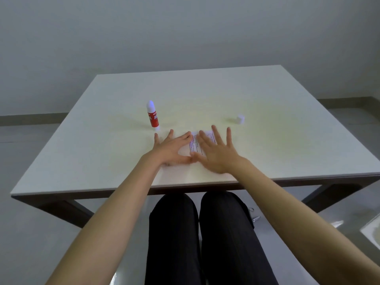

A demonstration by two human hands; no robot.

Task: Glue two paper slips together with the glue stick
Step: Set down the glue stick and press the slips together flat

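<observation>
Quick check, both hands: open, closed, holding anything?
Left hand: open, flat on the paper slips, gripping nothing.
Right hand: open, fingers spread, pressing on the same slips, gripping nothing.

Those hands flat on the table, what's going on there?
A seated person is pressing printed paper flat on the white table, with the left hand and right hand spread open on it, thumbs nearly touching. How many slips lie under the hands cannot be told. A red glue stick stands upright, untouched, beyond the left hand. A small white cap sits apart, beyond the right hand.
</observation>
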